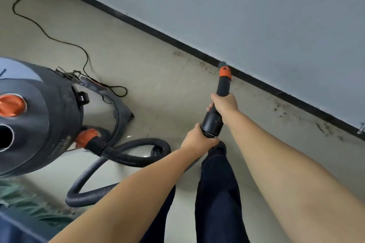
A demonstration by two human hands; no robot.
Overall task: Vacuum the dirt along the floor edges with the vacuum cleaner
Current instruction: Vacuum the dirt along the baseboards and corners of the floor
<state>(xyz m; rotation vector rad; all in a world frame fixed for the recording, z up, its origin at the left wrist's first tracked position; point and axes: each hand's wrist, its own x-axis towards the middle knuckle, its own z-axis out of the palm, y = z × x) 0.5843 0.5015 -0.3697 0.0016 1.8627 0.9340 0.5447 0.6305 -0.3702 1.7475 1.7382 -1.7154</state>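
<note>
Item: vacuum wand (218,102), my right hand (225,103) gripping mid-tube, my left hand (198,138) gripping the cuff; nozzle tip (224,69) at black skirting (158,31) amid dirt specks (205,65).

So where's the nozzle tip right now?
In the head view, right of centre, the nozzle tip sits against the black baseboard, among dirt specks on the floor edge.
</note>
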